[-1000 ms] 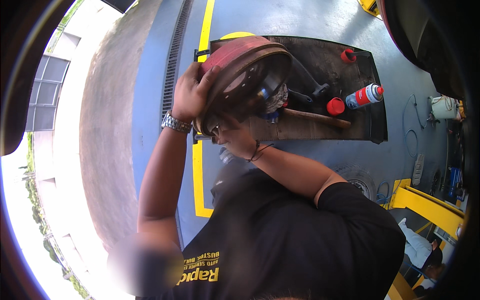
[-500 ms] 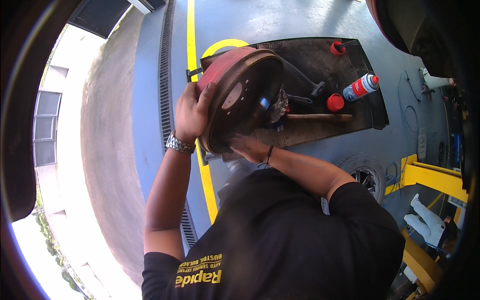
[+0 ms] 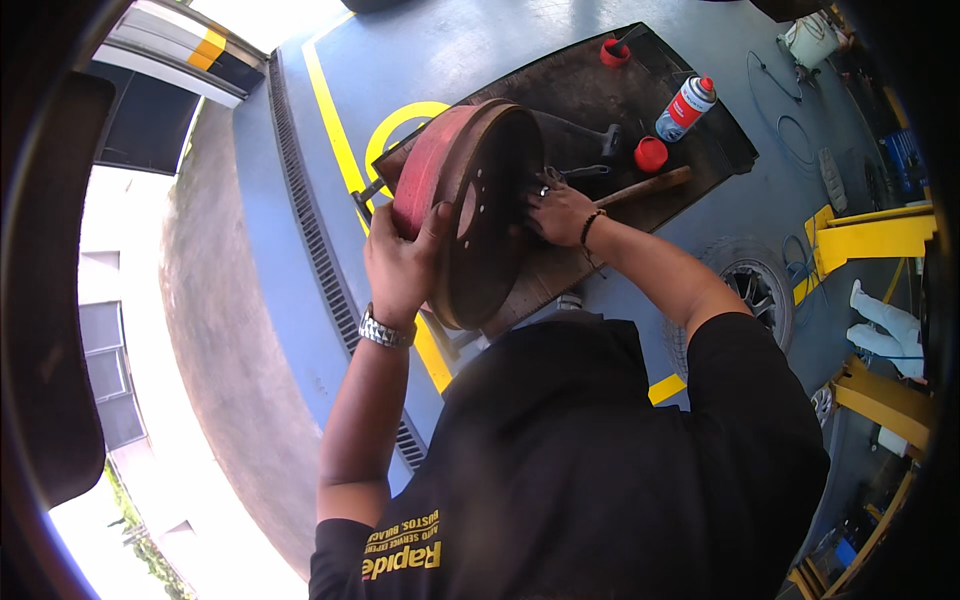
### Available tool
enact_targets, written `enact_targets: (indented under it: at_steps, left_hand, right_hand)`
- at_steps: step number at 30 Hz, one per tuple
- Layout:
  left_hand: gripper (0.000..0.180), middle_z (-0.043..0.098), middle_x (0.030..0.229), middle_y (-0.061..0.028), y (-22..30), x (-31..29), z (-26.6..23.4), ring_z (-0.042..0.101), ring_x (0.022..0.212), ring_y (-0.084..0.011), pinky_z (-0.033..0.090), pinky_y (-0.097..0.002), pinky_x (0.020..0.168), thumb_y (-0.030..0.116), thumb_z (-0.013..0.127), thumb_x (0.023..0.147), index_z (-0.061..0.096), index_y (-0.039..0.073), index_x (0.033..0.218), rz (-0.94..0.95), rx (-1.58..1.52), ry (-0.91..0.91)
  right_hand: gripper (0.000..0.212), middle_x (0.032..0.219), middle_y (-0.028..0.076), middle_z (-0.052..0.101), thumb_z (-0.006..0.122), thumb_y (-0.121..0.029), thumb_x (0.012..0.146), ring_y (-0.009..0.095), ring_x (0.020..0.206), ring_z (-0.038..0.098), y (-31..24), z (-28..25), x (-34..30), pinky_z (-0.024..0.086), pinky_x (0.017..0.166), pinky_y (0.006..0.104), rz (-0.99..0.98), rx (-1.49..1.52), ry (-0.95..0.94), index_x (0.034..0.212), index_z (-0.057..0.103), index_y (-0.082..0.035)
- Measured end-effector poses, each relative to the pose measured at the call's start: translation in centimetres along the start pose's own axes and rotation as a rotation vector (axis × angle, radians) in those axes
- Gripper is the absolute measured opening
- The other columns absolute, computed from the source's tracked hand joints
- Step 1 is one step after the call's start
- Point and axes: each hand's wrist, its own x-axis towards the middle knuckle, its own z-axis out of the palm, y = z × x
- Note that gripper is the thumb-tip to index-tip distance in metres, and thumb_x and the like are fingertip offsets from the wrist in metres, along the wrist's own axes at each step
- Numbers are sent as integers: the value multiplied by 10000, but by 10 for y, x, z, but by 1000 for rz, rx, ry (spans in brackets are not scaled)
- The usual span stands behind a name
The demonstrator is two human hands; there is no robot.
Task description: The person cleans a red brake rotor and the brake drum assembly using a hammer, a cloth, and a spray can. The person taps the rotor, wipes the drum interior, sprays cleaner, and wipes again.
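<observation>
A brake drum [image 3: 452,270], red on the outside and dark within, is tilted up on its edge in front of me, with its hollow side facing right. My left hand [image 3: 402,258] grips its near left rim, the thumb over the edge and the fingers around the red outer wall. Inside the hollow, my right hand [image 3: 560,214] reaches in with its fingers stretched out against the dark inner surface. Their tips are partly lost in shadow. Behind that hand lie a wooden handle [image 3: 650,187] and a dark hammer [image 3: 610,142] on the black-topped workbench [image 3: 560,95].
A red and blue spray can [image 3: 687,108], a red cap [image 3: 651,154] and a red cup [image 3: 615,52] stand on the bench. A wheel [image 3: 750,285] lies to the right, near a yellow lift arm [image 3: 870,240]. Farther right is a person in white trousers [image 3: 885,330].
My right hand has moved from the drum's lower inner edge up and right, deeper along its inside. The drum has turned more upright. My view has shifted, so the bench appears rotated.
</observation>
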Motion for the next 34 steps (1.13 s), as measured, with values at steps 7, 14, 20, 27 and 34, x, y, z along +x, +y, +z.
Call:
enact_targets:
  at_steps: [7, 14, 20, 27, 34]
  left_hand:
    - [593, 645, 826, -188, 6, -3, 5, 628, 745, -319, 490, -406, 687, 464, 785, 775, 568, -32, 1017, 134, -49, 3]
    - [547, 639, 877, -180, -4, -2, 5, 614, 768, -285, 480, -394, 697, 409, 776, 812, 556, -35, 1043, 172, -46, -13]
    - [522, 591, 827, -136, -16, -10, 8, 552, 728, -229, 468, -361, 676, 369, 774, 811, 544, -40, 1041, 200, 8, -44]
    - [574, 616, 875, -169, -5, -26, 18, 598, 764, -288, 487, -382, 703, 371, 800, 775, 536, -36, 1082, 292, 16, -14]
    - [609, 622, 930, -176, 2, -29, 23, 624, 806, -302, 501, -390, 731, 369, 812, 760, 535, -24, 1134, 342, -24, 3]
  right_hand:
    - [336, 1240, 128, 619, 547, -273, 930, 288, 1204, 558, -124, 54, -31, 373, 1105, 431, -182, 876, 176, 1178, 648, -71]
    - [534, 1281, 127, 601, 501, -451, 971, 238, 1260, 512, -97, -150, -8, 382, 1091, 395, -323, 2830, 367, 1308, 531, -38]
    - [629, 1275, 121, 604, 405, -557, 984, 251, 1231, 533, -166, -137, -15, 383, 1087, 407, 105, 2593, 361, 1339, 505, -47]
    - [679, 1229, 107, 622, 387, -637, 959, 246, 1154, 571, -142, -153, -13, 423, 1022, 401, 107, 2643, 428, 1313, 531, -76]
    - [910, 1470, 156, 437, 426, -681, 919, 296, 1366, 410, -80, -158, -15, 283, 1161, 436, -263, 2693, 424, 1474, 316, 31]
